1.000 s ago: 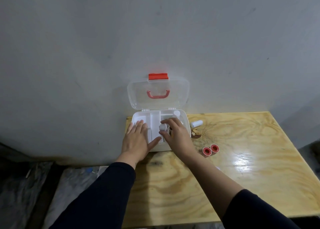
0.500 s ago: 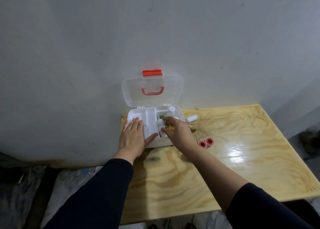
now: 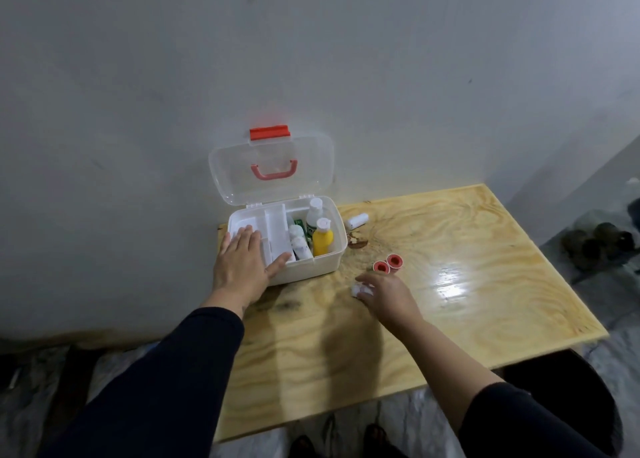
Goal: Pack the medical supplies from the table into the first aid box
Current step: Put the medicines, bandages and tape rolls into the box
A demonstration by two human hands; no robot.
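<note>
The white first aid box [image 3: 322, 267] stands open at the table's back left, its clear lid [image 3: 270, 167] leaning on the wall. Inside stand a yellow bottle [image 3: 322, 241], a white bottle [image 3: 314, 213] and small white bottles [image 3: 298, 241]. My left hand [image 3: 242, 267] lies flat on the box's left tray and front rim, fingers spread. My right hand [image 3: 388, 296] is on the table right of the box, fingers closing on a small white item [image 3: 358, 289]. Two red tape rolls [image 3: 387, 263] lie just beyond it. A white bandage roll [image 3: 356, 220] lies near the wall.
The plywood table [image 3: 467, 284] has a glossy patch at right. A grey wall rises right behind the box. Dark objects [image 3: 595, 244] sit on the floor past the table's right edge, and my feet show below the front edge.
My right hand has left the box and come down to the table beside a small white item. The bottles in the box are now uncovered. My left hand stayed on the box.
</note>
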